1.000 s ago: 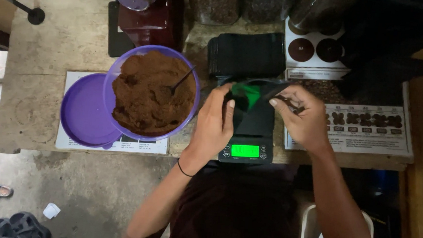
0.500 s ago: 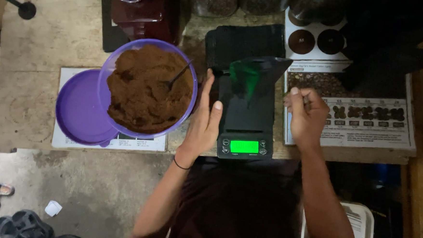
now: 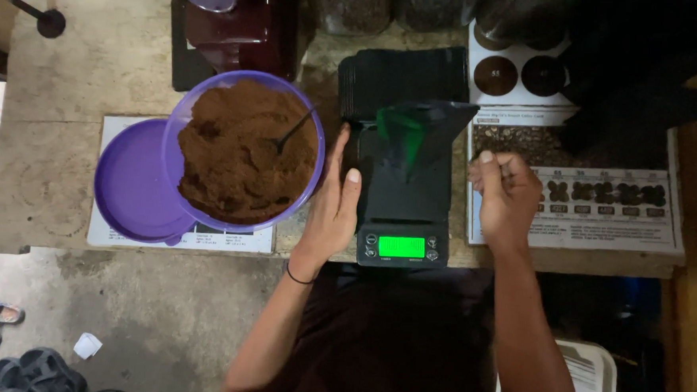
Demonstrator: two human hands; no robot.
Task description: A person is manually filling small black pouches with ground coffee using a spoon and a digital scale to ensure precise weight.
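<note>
A black scale point(image 3: 403, 223) with a lit green display stands at the table's front edge. On it stands an open black pouch point(image 3: 419, 132) with a green lining. My left hand point(image 3: 332, 207) lies flat against the scale's left side, fingers straight, holding nothing. My right hand point(image 3: 507, 196) is curled into a loose fist to the right of the scale, apart from the pouch; I cannot see anything in it. Left of the scale sits a purple bowl point(image 3: 186, 116) full of brown ground powder, with a dark spoon point(image 3: 292, 133) stuck in it.
A purple lid point(image 3: 131, 181) lies under the bowl's left side on a white sheet. Behind the scale is a stack of black pouches point(image 3: 402, 75); a dark red grinder point(image 3: 246, 24) and jars stand at the back. Printed sheets point(image 3: 602, 205) cover the right. Sandals lie on the floor.
Both hands have come off the pouch's mouth. My left hand dropped to the scale's left side and my right hand drew away to the right. The pouch now stands alone.
</note>
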